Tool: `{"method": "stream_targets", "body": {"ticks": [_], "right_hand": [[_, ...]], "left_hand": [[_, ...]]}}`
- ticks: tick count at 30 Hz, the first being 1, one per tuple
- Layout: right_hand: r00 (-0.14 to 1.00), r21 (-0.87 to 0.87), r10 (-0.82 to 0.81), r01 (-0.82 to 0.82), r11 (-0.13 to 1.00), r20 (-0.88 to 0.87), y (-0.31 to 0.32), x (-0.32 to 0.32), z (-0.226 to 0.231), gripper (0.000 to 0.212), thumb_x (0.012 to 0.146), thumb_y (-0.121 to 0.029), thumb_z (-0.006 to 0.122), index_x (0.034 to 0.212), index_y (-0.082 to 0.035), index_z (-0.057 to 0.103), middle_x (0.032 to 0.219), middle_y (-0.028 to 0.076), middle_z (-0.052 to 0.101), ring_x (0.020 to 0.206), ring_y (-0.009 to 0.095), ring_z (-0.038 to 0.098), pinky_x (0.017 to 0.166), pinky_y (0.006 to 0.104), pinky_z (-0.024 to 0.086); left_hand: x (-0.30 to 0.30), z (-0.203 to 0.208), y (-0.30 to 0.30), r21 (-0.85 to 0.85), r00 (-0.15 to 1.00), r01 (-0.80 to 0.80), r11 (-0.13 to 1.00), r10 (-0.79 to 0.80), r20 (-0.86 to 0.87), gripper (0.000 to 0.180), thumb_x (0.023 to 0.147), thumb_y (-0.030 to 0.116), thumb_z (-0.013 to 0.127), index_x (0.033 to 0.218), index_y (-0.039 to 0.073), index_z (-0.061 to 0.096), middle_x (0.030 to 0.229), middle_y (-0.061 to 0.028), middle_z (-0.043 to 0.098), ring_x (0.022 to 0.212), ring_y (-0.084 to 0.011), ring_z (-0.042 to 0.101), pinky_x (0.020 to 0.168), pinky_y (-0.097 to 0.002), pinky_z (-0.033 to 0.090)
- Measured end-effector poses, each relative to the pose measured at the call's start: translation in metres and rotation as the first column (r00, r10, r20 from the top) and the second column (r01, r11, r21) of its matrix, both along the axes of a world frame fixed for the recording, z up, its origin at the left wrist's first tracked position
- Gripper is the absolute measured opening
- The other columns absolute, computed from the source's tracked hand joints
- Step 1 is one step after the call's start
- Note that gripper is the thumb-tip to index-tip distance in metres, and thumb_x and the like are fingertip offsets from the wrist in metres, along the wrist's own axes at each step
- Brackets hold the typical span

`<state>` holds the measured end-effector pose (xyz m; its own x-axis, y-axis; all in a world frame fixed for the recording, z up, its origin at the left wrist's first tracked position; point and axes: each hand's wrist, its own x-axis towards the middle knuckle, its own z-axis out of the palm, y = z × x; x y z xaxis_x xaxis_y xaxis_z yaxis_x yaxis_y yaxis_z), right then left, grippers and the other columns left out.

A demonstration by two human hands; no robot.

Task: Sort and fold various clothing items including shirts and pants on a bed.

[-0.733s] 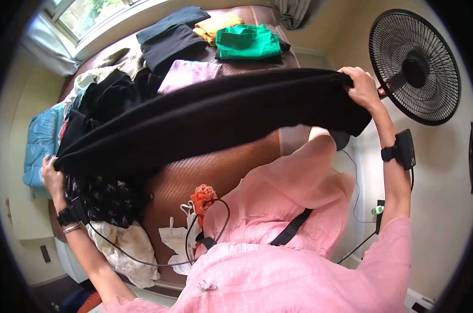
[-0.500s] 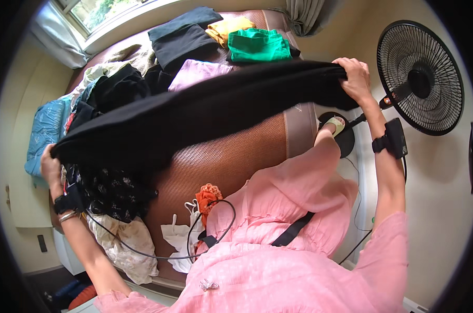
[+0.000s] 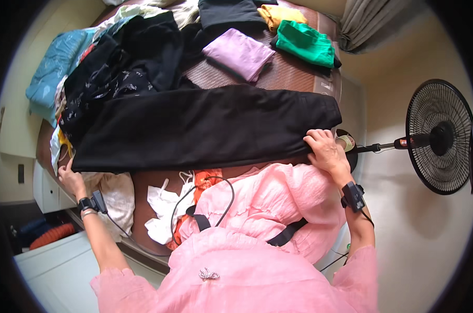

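A pair of black trousers (image 3: 194, 128), doubled lengthwise, stretches across the bed in front of me with its waistband end at the right. At the left end, my left hand (image 3: 72, 178) pinches the near corner of the cloth. My right hand (image 3: 326, 151) has its fingers curled over the near edge by the waistband. Beyond the trousers lie a folded lilac garment (image 3: 238, 52), a folded green one (image 3: 305, 44) and a folded yellow one (image 3: 281, 16). A heap of black clothes (image 3: 142, 47) rises at the far left.
A standing fan (image 3: 440, 136) is at the right, beside the bed. A blue plastic-wrapped bundle (image 3: 59, 68) sits at the left edge. Closer to me are a white strappy garment (image 3: 166, 203) and an orange piece (image 3: 207, 180). A black cable (image 3: 231, 193) loops over my lap.
The trousers have come down from being held stretched in the air to lying flat on the bed. Both hands have lowered toward me, and the view has tilted downward.
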<state>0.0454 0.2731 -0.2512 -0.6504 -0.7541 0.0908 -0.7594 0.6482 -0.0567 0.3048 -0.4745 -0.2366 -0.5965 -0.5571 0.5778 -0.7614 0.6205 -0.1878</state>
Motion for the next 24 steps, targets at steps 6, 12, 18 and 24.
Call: {"method": "stream_targets", "body": {"ticks": [6, 12, 18, 24], "right_hand": [[0.809, -0.546, -0.425, 0.587, 0.597, 0.405, -0.004, -0.029, 0.002, 0.029, 0.075, -0.031, 0.067, 0.077, -0.002, 0.064, 0.073, 0.01, 0.062, 0.068, 0.022, 0.06, 0.067, 0.0319, 0.047], [0.463, -0.403, -0.533, 0.885, 0.233, 0.708, 0.039, -0.056, -0.048, 0.05, 0.075, -0.045, 0.068, 0.088, 0.003, 0.063, 0.074, 0.009, 0.062, 0.069, 0.015, 0.058, 0.062, 0.0289, 0.045], [0.454, -0.454, -0.037, 0.879, -0.145, 0.89, -0.016, -0.021, 0.02, 0.033, 0.082, -0.031, 0.064, 0.093, -0.001, 0.059, 0.079, 0.002, 0.06, 0.066, 0.01, 0.054, 0.059, 0.0231, 0.049], [0.314, -0.305, -0.203, 0.949, 0.075, 0.927, 0.02, 0.014, -0.033, 0.027, 0.082, -0.023, 0.066, 0.093, 0.001, 0.059, 0.081, 0.005, 0.063, 0.063, 0.009, 0.059, 0.053, 0.0178, 0.047]], "left_hand": [[0.046, -0.019, -0.031, 0.257, 0.978, -0.025, 0.966, 0.076, -0.192, 0.042, 0.076, 0.003, 0.043, 0.113, 0.013, 0.061, 0.093, -0.0276, 0.06, 0.089, -0.0406, 0.057, 0.079, -0.0425, 0.044], [-0.002, -0.041, -0.012, 0.493, 0.964, -0.196, 0.848, 0.26, -0.065, 0.037, 0.086, 0.027, 0.041, 0.114, 0.01, 0.058, 0.109, -0.0178, 0.061, 0.1, -0.0342, 0.057, 0.083, -0.0393, 0.044], [0.014, -0.04, -0.04, 0.745, 0.903, -0.018, 0.667, 0.331, -0.275, 0.036, 0.082, 0.026, 0.051, 0.11, 0.005, 0.059, 0.097, -0.0124, 0.064, 0.083, -0.0251, 0.061, 0.068, -0.0346, 0.047], [-0.006, -0.038, -0.006, 0.709, 0.792, 0.078, 0.701, 0.388, -0.471, 0.032, 0.076, 0.014, 0.054, 0.102, -0.003, 0.057, 0.084, -0.0087, 0.058, 0.065, -0.0178, 0.056, 0.056, -0.0308, 0.046]]}}
